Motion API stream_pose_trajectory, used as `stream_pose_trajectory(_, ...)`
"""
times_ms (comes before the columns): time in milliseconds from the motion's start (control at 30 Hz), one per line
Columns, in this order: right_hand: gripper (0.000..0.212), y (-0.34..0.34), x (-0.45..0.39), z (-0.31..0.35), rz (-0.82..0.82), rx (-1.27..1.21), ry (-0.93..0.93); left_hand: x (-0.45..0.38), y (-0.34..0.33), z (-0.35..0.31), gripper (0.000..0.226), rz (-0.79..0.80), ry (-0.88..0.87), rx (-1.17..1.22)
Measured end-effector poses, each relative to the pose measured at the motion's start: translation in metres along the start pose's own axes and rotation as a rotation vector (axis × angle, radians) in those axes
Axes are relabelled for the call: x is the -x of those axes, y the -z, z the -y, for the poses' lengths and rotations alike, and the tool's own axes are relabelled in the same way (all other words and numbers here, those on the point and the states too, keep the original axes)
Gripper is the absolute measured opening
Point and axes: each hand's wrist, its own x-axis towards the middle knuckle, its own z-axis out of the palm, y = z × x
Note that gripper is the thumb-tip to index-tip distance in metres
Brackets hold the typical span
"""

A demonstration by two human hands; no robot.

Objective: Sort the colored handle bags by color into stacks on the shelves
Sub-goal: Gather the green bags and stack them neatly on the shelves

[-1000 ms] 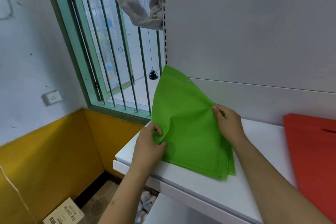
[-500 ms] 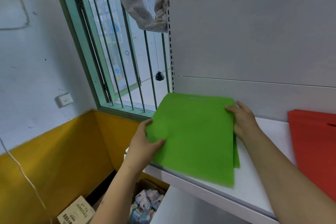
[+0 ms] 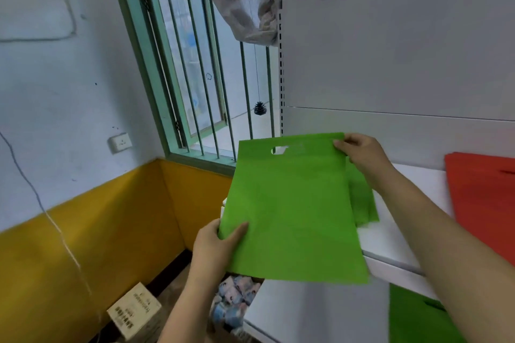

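I hold a flat green handle bag above the left end of the white shelf, its cut-out handle at the far edge. My left hand grips its near left corner, thumb on top. At the far right corner my right hand pinches the bag. Under it, more green bags lie on the shelf, mostly hidden. A stack of red-orange bags lies on the same shelf at the right. On a lower shelf at the bottom right lies another green bag.
A white back panel rises behind the shelf. To the left is a barred green window with a hanging pine cone. Below on the floor sit a cardboard box and a box of small packets.
The top green bag came down from leaning against the back panel to nearly flat, then was lifted and drawn toward me off the green stack. My right hand shifted to its far corner.
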Motion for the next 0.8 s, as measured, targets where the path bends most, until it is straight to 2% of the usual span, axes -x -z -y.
stream_pose_trajectory(100,0.008,-0.008,0.031,0.013,-0.029,0.114,0.077,0.02,0.017,0.019,0.023,0.049,0.002,-0.003)
stream_pose_trajectory(233,0.015,-0.013,0.114,0.018,-0.113,0.342,0.093,0.056,0.031,0.065,0.019,0.152,0.045,-0.014)
stream_pose_trajectory(300,0.027,-0.007,0.162,0.015,-0.092,0.427,0.109,0.073,0.023,0.09,0.02,0.25,0.09,-0.016)
stream_pose_trajectory(367,0.025,0.007,0.21,0.006,-0.038,0.49,0.086,0.089,0.003,0.116,0.018,0.339,0.128,-0.049)
stream_pose_trajectory(467,0.012,0.036,0.269,-0.016,0.01,0.59,-0.033,0.117,-0.036,0.143,0.02,0.464,0.178,-0.113)
stream_pose_trajectory(533,0.016,0.062,0.296,-0.043,0.024,0.581,-0.158,0.138,-0.06,0.152,0.024,0.53,0.198,-0.14)
stream_pose_trajectory(667,0.022,0.124,0.323,-0.103,-0.127,0.446,-0.417,0.17,-0.104,0.16,0.024,0.62,0.239,-0.175)
stream_pose_trajectory(800,0.023,0.195,0.331,-0.161,-0.231,0.35,-0.57,0.185,-0.153,0.168,0.032,0.65,0.299,-0.226)
